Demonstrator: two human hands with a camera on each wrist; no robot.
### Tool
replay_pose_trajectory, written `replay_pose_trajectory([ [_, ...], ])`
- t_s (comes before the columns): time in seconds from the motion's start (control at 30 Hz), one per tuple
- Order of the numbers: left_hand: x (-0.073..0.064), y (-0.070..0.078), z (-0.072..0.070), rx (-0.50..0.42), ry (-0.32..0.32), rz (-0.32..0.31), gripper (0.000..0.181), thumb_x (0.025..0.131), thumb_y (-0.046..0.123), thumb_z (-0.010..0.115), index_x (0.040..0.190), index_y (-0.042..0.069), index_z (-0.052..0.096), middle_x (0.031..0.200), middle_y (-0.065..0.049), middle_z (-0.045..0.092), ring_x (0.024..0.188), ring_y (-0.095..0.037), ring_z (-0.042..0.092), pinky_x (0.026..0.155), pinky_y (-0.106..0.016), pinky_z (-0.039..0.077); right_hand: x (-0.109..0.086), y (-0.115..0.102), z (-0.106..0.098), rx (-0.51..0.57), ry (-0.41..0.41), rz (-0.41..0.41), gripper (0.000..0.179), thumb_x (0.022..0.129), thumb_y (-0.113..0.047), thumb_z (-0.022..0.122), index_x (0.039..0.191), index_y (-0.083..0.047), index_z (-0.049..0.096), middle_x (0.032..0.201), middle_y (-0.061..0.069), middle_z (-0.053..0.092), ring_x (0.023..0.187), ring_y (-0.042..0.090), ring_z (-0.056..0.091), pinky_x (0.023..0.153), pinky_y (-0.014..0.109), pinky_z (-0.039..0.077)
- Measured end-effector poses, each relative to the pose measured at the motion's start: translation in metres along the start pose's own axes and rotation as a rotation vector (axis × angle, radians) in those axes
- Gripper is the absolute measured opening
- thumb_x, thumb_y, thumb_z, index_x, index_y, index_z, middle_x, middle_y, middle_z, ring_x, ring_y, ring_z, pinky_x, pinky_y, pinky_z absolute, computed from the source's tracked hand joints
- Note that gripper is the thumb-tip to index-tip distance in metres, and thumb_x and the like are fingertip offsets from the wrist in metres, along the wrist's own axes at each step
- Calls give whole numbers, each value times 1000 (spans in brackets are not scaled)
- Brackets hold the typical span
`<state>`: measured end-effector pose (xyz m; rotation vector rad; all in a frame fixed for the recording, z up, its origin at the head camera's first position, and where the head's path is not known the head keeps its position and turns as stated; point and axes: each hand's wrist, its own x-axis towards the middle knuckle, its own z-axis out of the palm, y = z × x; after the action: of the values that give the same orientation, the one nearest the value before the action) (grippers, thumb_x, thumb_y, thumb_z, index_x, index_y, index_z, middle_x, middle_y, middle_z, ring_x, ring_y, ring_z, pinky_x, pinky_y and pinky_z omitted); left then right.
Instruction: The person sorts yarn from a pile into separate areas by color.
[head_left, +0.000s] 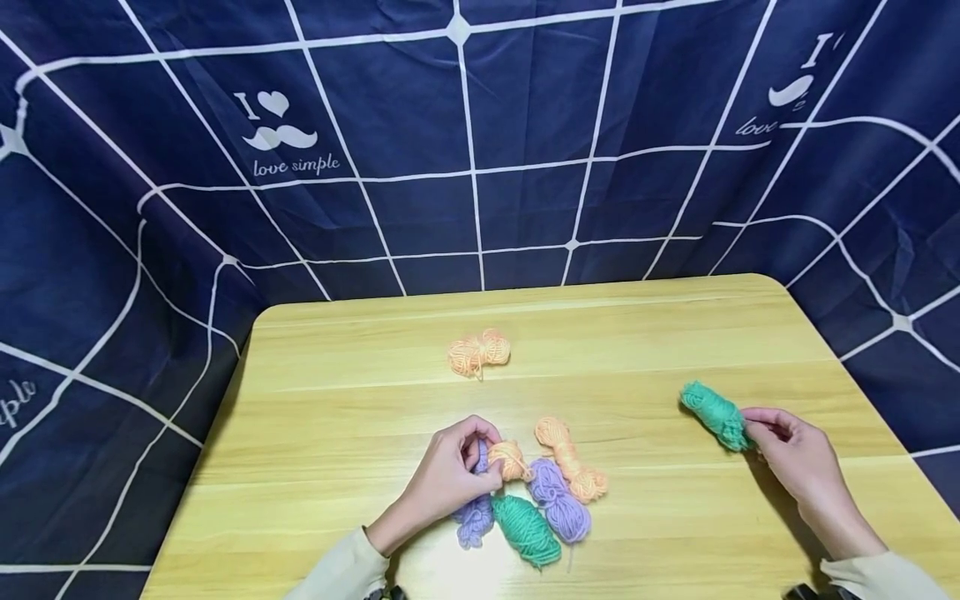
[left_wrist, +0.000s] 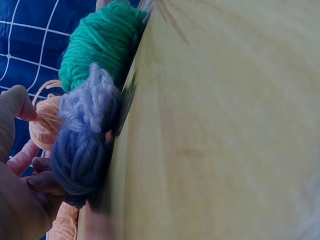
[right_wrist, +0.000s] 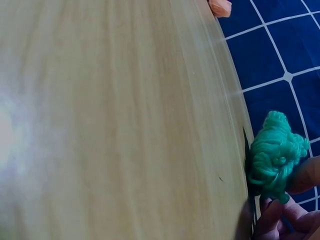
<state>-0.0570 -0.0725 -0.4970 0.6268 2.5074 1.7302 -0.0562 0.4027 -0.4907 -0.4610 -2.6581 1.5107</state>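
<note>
In the head view my left hand [head_left: 447, 467] pinches a small peach yarn bundle [head_left: 508, 460] between thumb and fingers. Under and beside that hand lies a purple yarn bundle [head_left: 474, 521], partly covered by it; in the left wrist view this purple bundle [left_wrist: 82, 145] is close to my fingers. A green yarn skein [head_left: 527, 531] and a second purple bundle [head_left: 561, 502] sit just right of it. Far to the right, my right hand [head_left: 802, 458] grips one end of another green skein [head_left: 715, 414], also seen in the right wrist view as a green bundle [right_wrist: 276, 157].
A twisted peach skein [head_left: 568, 461] lies against the second purple bundle. Farther back on the wooden table [head_left: 337, 375] is another peach bundle [head_left: 480, 353]. Dark blue cloth [head_left: 525, 100] with white lines hangs around the table's back and sides.
</note>
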Motion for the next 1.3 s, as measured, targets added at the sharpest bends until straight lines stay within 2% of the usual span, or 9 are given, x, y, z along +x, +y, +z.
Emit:
replay_pose_trajectory([
  [0.17, 0, 0, 0, 0, 2, -9, 29, 83, 1, 82, 103, 20, 71, 64, 0, 47, 57, -3, 40, 52, -20, 35, -3, 0, -1, 32, 16, 0, 14, 109, -21, 66, 107, -27, 78, 91, -25, 67, 79, 1, 57, 63, 20, 48],
  [0.4, 0, 1, 0, -24, 16, -27, 27, 84, 3, 83, 103, 18, 72, 65, -2, 50, 57, -4, 42, 52, -20, 35, -6, -2, -1, 138, 46, 16, 17, 109, -19, 66, 114, -35, 68, 92, -27, 69, 78, -2, 62, 63, 17, 50],
  [0.57, 0, 2, -1, -21, 17, -36, 28, 85, 3, 82, 104, 21, 72, 66, -4, 50, 58, -4, 41, 52, -20, 35, -8, -4, 1, 179, 55, 23, 21, 109, -17, 67, 111, -38, 71, 91, -25, 71, 77, 0, 62, 62, 18, 49],
  [0.77, -1, 1, -1, -29, 25, -43, 28, 86, 4, 82, 105, 21, 72, 66, -7, 49, 58, -5, 41, 54, -21, 36, -11, -3, 4, 325, 26, -11, 24, 108, -9, 68, 110, -31, 77, 92, -17, 73, 79, 2, 63, 64, 17, 52],
  [1.03, 0, 1, 0, -38, 40, -22, 27, 85, 3, 82, 105, 18, 73, 65, -8, 49, 58, -6, 41, 55, -21, 35, -13, -7, 6, 321, 44, -33, 20, 107, -11, 70, 114, -28, 77, 93, -16, 74, 74, 5, 62, 60, 18, 50],
  [1.13, 0, 0, 0, -45, 46, -22, 27, 84, 2, 82, 105, 18, 73, 64, -9, 49, 58, -6, 41, 54, -20, 35, -14, -8, 8, 381, 57, -60, 20, 106, -8, 71, 116, -24, 77, 94, -14, 75, 74, 4, 62, 61, 17, 49],
  [1.3, 1, -1, 1, -46, 48, -13, 29, 84, 0, 81, 106, 18, 73, 64, -11, 49, 58, -6, 41, 53, -20, 34, -17, -11, 15, 558, 50, -141, 27, 104, 3, 69, 119, -18, 75, 101, -11, 77, 82, 1, 66, 66, 13, 51],
])
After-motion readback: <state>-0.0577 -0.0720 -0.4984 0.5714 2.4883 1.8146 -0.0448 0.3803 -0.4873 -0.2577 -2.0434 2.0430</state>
